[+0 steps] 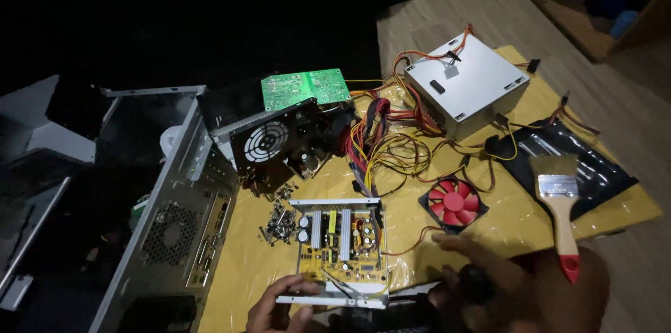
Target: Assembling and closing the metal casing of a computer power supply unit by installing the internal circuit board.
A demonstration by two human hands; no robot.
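The left hand curls its fingers onto the near left corner of an opened power supply tray, thumb and fingertips pinching the metal rim at the bottom edge. The right hand sits at about four o'clock from that tray, dark and partly blurred; its fingers wrap around a small black object whose kind cannot be made out, with one finger stretched toward ten o'clock.

The tray carries a yellow circuit board with two silver heat sinks, capacitors and coils, and it lies on a yellow sheet over the table. At nine o'clock from the tray lies a heap of loose screws. At two o'clock rests a red fan in a black frame. Further at three o'clock a paintbrush with a wooden, red-tipped handle lies partly over a black plastic pouch.

At twelve o'clock a tangle of coloured cables spreads between a black fan housing and a closed silver power supply box. A green circuit board stands behind the housing. A grey computer case lies open along the left side.
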